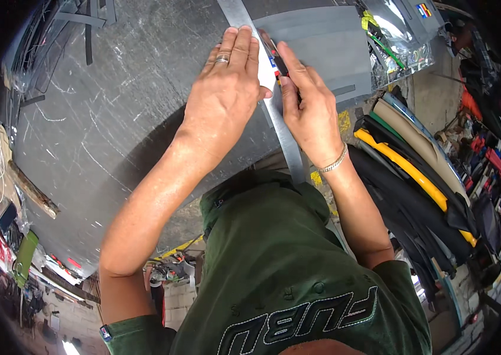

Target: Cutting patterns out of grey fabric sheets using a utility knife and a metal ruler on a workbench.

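Observation:
A long metal straightedge (pixel 286 139) runs slantwise over the worktable, its near end reaching toward my body. My left hand (pixel 222 97) lies flat on it, fingers stretched forward, pressing from above. In my right hand (pixel 311 109) is a slim knife (pixel 280 64), pinched between thumb and fingers, its blade angled away along the right edge of the straightedge. A smooth grey sheet (pixel 321 47) spreads to the right of the straightedge. My fingers partly cover the knife's handle, and I cannot make out whether its tip touches the sheet.
The dark, scratched tabletop (pixel 120 89) extends leftward. Dark offcut strips (pixel 88 29) lie at its far left. Clear plastic film (pixel 389 50) sits at the far right. Rolls of material, one yellow (pixel 407 165), stand beside my right arm. A wooden stick (pixel 34 189) lies at the left edge.

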The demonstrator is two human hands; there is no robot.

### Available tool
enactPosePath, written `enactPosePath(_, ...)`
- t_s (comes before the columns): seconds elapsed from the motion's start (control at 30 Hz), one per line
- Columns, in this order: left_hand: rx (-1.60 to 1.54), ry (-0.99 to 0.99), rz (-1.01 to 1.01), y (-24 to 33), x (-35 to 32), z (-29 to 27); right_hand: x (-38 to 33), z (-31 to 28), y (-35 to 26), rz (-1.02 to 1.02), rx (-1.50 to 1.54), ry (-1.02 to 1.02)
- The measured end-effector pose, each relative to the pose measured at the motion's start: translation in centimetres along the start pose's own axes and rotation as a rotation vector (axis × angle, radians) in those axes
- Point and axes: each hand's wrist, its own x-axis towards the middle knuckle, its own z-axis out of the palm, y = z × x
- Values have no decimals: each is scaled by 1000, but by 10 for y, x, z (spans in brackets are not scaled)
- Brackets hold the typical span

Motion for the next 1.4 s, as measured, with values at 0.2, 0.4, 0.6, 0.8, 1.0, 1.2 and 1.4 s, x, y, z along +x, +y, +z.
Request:
enactPosePath(0.2, 2, 5, -3, 1, 1, -1, 3, 0, -1, -26, 8, 10)
enactPosePath(0.4, 0, 7, 15, -2, 1, -1, 4, 0, -1, -23, -10, -2)
enactPosePath(0.6, -23, 17, 10, 0, 1, -2, 4, -1, -1, -28, -20, -7)
enactPosePath(0.8, -56, 27, -6, 0, -1, 0, 4, -5, -6, -27, -61, -34)
enactPosePath(1.0, -23, 32, 2, -1, -2, 4, 13, -18, -20, -17, -153, -105)
enactPosePath(1.2, 33, 34, 18, -2, -1, 6, 16, -23, -23, -25, -193, -154)
enactPosePath(1.4, 25, 30, 5, -2, -2, 6, 12, -23, -21, -23, -199, -163)
